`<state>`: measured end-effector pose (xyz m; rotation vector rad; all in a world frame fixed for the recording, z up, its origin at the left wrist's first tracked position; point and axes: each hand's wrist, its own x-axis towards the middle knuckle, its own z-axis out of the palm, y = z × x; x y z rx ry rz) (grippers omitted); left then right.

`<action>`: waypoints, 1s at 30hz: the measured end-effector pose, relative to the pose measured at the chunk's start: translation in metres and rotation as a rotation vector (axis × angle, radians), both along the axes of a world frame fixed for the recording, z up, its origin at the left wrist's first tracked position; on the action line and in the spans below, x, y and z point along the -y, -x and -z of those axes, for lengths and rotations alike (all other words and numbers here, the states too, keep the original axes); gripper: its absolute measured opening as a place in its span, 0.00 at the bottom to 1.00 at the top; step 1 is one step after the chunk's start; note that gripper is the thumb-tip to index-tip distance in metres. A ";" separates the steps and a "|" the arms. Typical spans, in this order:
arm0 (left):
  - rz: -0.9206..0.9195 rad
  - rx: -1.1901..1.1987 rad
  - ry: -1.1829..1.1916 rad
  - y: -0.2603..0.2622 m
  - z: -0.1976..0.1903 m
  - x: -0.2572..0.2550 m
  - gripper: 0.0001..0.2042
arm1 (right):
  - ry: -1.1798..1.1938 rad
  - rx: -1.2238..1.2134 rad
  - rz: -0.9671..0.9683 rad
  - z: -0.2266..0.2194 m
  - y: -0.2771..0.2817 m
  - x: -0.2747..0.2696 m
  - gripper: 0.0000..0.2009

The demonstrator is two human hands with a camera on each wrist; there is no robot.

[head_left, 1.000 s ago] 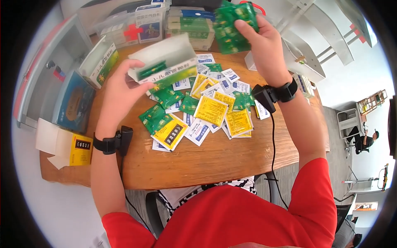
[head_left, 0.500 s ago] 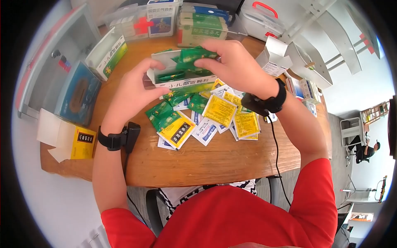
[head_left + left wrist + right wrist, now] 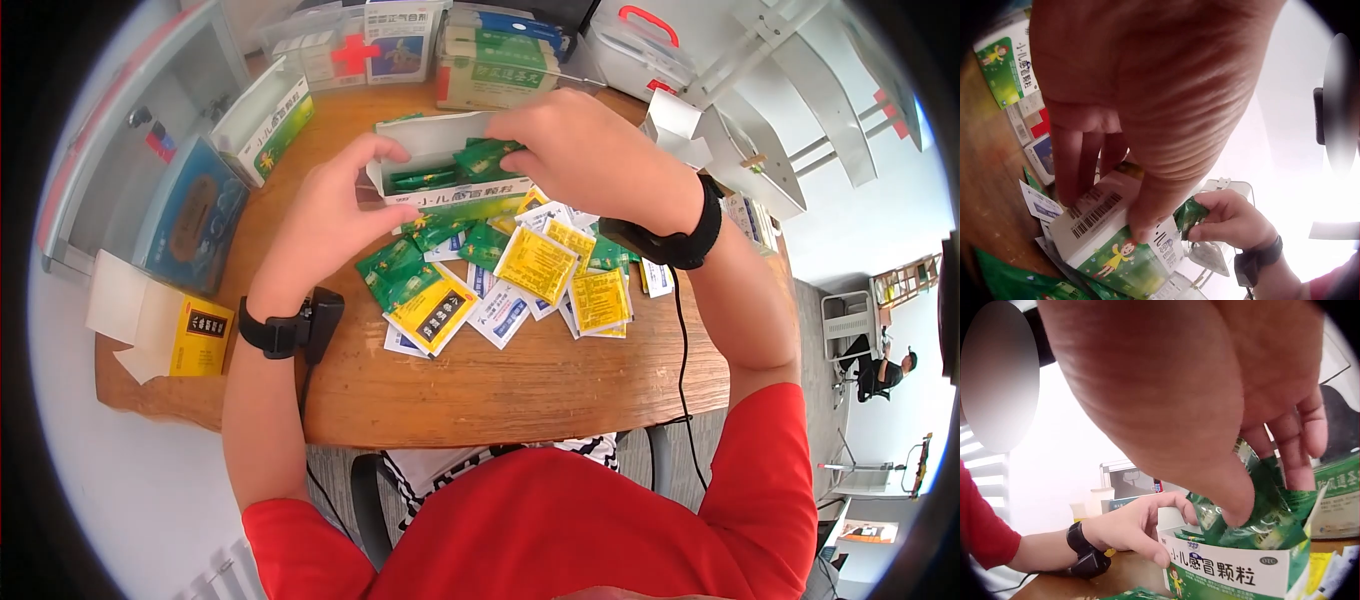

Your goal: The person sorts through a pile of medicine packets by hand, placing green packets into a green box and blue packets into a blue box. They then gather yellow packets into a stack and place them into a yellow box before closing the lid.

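Observation:
My left hand (image 3: 335,205) grips one end of an open white-and-green medicine box (image 3: 470,196), thumb on the front panel and fingers round the back. The box is tilted so its long opening faces me, and green sachets (image 3: 425,180) lie inside. With thumb and fingers, my right hand (image 3: 600,165) pinches a bunch of green sachets (image 3: 1269,519), their lower part within the opening. Below the box a loose pile spreads over the table: yellow sachets (image 3: 537,265), white sachets (image 3: 500,317) and more green sachets (image 3: 397,270). The left wrist view shows the box's barcode end (image 3: 1094,212).
A second open white-and-green box (image 3: 265,130) stands at left, with an opened yellow box (image 3: 200,338) nearer me. At the back are a clear bin with a red cross (image 3: 350,55), a bin of green packs (image 3: 500,75) and a red-handled case (image 3: 640,55). Someone sits far right.
My right hand has come down and left from the upper right, bringing the green sachets into the box opening. The box in my left hand has shifted right, its front turned toward me.

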<state>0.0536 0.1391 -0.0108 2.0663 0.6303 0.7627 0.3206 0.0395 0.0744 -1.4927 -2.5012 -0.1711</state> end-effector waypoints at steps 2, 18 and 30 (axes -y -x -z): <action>0.002 -0.001 -0.001 0.000 0.000 -0.001 0.22 | -0.020 0.012 -0.014 0.001 0.001 -0.002 0.08; 0.003 -0.016 -0.015 0.000 -0.005 0.003 0.21 | -0.083 0.136 -0.078 0.000 0.009 -0.001 0.05; 0.001 -0.083 0.038 0.000 -0.009 0.003 0.23 | 0.070 0.040 0.024 0.003 0.014 -0.005 0.14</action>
